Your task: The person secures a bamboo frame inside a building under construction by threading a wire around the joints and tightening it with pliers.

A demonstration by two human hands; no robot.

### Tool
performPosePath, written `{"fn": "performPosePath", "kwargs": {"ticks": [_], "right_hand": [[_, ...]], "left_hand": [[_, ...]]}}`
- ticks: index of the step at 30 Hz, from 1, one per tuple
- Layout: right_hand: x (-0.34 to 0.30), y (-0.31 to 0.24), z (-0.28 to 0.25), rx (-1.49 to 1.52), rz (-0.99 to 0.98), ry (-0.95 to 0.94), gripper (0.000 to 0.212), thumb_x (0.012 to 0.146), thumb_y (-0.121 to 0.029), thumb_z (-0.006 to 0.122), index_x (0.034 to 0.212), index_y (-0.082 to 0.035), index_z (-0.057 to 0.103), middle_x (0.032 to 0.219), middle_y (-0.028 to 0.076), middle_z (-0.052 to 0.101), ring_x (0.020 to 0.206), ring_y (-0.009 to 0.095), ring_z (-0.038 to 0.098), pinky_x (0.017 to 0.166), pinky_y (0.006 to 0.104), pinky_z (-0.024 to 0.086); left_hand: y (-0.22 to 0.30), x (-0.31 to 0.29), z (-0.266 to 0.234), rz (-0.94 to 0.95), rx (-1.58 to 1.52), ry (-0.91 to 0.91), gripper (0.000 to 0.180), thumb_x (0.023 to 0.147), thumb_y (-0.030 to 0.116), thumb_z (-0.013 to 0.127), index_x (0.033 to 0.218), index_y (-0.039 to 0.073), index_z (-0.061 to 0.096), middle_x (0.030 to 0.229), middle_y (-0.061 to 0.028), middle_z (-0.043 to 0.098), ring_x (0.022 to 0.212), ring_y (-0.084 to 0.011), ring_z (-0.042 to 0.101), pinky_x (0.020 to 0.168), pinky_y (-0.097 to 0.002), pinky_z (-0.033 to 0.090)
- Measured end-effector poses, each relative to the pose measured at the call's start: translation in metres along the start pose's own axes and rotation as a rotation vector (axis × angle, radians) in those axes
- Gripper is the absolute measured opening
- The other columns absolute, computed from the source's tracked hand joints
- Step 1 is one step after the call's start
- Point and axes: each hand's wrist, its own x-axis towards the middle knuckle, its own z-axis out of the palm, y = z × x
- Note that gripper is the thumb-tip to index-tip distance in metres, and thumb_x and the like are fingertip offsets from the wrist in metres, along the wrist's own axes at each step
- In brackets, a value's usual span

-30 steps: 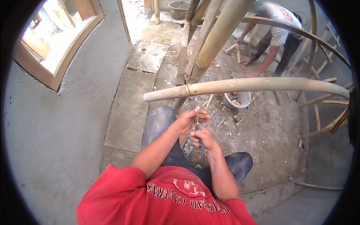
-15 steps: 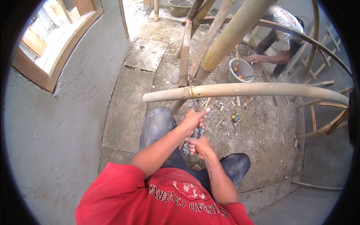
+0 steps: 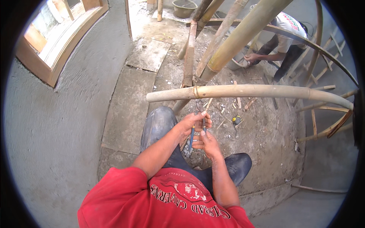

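In front of my body I hold pincers with blue handles, their dark jaws pointing up toward a horizontal bamboo pole. My left hand is closed around the upper part of the handles. Lower and to the right, my right hand has its thumb and fingers at the end of the other handle. The two handles stand apart. Just past the jaws, a binding joins the pole to a thick slanting bamboo post and a wooden upright. Whether the jaws grip anything is too small to tell.
A yellow-and-black tape measure lies on the dirt floor among chips. Beyond the bamboo frame a co-worker bends with a hand at a grey bucket. A plastered wall rises on my left; another basin stands far back.
The handles have spread apart, and my left hand has shifted slightly down. My right hand's fingers have loosened. The co-worker's hand now reaches the bucket, which has moved left behind the thick bamboo.
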Motion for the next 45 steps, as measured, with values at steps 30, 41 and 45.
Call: {"fn": "performPosePath", "kwargs": {"ticks": [30,41,45], "right_hand": [[0.028,-0.102,-0.097,-1.57,-0.564,0.538,0.023,0.094,-0.027,0.063,0.092,-0.004,0.06,0.083,0.023,0.068,0.08,0.046,0.065,0.068,0.0544,0.05],[0.007,0.01,0.018,0.883,0.217,-0.554,0.035,0.105,-0.037,0.052,0.081,-0.013,0.046,0.057,-0.008,0.033,0.046,0.002,0.029,0.043,0.0188,0.026],[-0.017,-0.029,0.005,0.157,0.165,-0.128,0.023,0.098,-0.029,0.061,0.092,-0.008,0.053,0.061,-0.001,0.048,0.047,0.011,0.046,0.045,0.0255,0.037]], "left_hand": [[-0.032,0.098,0.087,0.455,-0.177,0.364,0.033,0.092,0.037,0.076,0.084,0.007,0.065,0.081,-0.0084,0.067,0.071,-0.0195,0.064,0.061,-0.0349,0.052],[-0.006,0.012,-0.007,0.051,-0.192,-0.119,0.066,0.097,0.055,0.058,0.138,0.004,0.053,0.136,-0.0205,0.058,0.108,-0.029,0.063,0.094,-0.041,0.052],[-0.011,0.044,0.005,0.036,-0.62,-0.507,0.036,0.1,0.043,0.061,0.086,0.01,0.061,0.064,-0.0033,0.057,0.053,-0.0148,0.054,0.055,-0.03,0.048]]}}
